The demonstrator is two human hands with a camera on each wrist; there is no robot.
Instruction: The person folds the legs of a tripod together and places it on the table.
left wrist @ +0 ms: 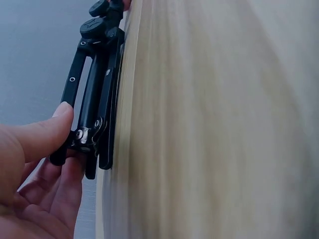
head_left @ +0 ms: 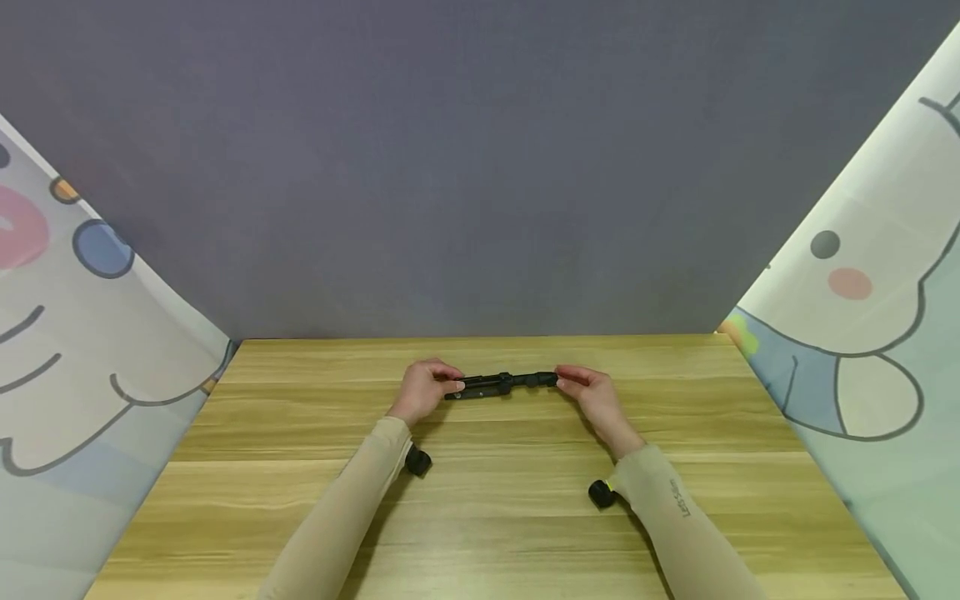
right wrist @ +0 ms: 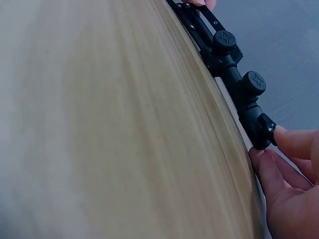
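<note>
A black folded mini tripod (head_left: 504, 383) lies lengthwise between the two hands, low over the far part of the table. Its folded legs (left wrist: 75, 74) point to the left, and the left hand (head_left: 425, 390) pinches their ends, thumb on one leg and fingers beneath. Toward the right, the slim head end (right wrist: 256, 132) carries a small lever. There the right hand (head_left: 596, 398) grips it between thumb and fingers. Two round knobs with a star mark, one a knob (right wrist: 224, 42) near the legs, show along its side in the right wrist view.
The light wood table (head_left: 510, 517) ends at a grey wall panel (head_left: 480, 167). Cartoon-printed sheets flank it, a left sheet (head_left: 112, 358) and a right sheet (head_left: 862, 333). Black wrist cameras, a left one (head_left: 417, 460) and a right one (head_left: 602, 493), sit by the sleeves.
</note>
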